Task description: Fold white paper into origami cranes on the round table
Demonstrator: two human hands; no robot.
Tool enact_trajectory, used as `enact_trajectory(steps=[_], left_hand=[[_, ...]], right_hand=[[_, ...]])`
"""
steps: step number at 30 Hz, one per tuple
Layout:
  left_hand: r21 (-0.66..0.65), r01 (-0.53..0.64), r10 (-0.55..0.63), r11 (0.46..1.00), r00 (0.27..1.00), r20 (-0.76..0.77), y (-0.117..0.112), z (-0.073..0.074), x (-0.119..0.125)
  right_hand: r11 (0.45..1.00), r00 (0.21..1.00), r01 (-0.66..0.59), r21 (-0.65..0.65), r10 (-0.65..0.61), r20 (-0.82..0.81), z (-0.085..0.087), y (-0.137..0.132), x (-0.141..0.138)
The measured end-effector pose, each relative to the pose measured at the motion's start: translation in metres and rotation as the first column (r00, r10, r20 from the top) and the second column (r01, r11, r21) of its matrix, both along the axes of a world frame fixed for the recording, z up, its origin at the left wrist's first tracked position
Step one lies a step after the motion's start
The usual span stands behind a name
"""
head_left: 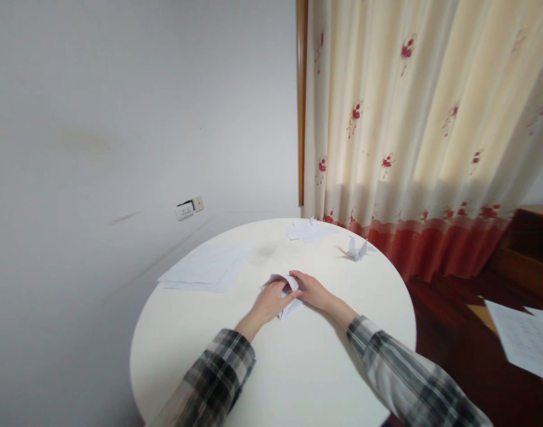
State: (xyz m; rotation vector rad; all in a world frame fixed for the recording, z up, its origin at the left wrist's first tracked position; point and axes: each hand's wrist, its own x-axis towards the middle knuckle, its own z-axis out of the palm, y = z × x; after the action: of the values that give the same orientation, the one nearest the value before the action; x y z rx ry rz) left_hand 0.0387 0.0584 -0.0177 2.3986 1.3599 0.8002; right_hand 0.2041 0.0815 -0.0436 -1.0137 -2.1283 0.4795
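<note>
You have the folded white paper (291,309) near the middle of the round white table (307,379), between your two hands. Your left hand (269,301) holds its left side with curled fingers; your right hand (315,290) holds its right side, the curved flap rising between them. A paper crane (357,249) stands toward the table's far right edge, stacked paper sheets (204,267) toward its far left.

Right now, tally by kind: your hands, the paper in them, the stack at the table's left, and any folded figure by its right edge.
Hands: 2, left hand and right hand
Held paper: 1, apparently one piece
Stack: 1
Figure: 1
Total: 5
</note>
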Motion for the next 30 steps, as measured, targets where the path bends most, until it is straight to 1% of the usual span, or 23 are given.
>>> enact_trajectory(steps=[5,9,14,16,23,30], left_hand=[[0.039,-0.086,0.088,0.996,0.995,-0.052,0.004,-0.004,0.001],[0.068,-0.109,0.112,0.992,0.993,-0.034,0.007,-0.009,-0.001],[0.014,-0.124,0.123,0.992,0.991,0.054,0.011,-0.01,-0.003],[-0.012,-0.134,0.135,0.991,0.989,0.061,0.012,-0.01,-0.003],[-0.024,-0.157,0.157,0.987,0.988,-0.008,0.013,-0.007,-0.004],[-0.016,-0.161,0.158,0.987,0.981,-0.114,0.011,-0.004,-0.004]], right_hand=[[1.0,1.0,0.027,-0.006,-0.027,0.006,0.0,0.0,-0.001],[0.999,0.999,0.033,-0.012,-0.032,0.012,0.003,-0.003,-0.002],[0.999,1.0,0.009,-0.048,-0.008,0.027,0.007,-0.004,-0.001],[0.999,1.0,0.008,-0.049,-0.007,0.028,0.008,-0.005,-0.001],[1.0,0.999,0.011,-0.014,-0.011,0.038,0.01,-0.008,-0.001],[0.998,0.997,0.061,0.01,-0.061,0.04,0.002,-0.001,-0.001]])
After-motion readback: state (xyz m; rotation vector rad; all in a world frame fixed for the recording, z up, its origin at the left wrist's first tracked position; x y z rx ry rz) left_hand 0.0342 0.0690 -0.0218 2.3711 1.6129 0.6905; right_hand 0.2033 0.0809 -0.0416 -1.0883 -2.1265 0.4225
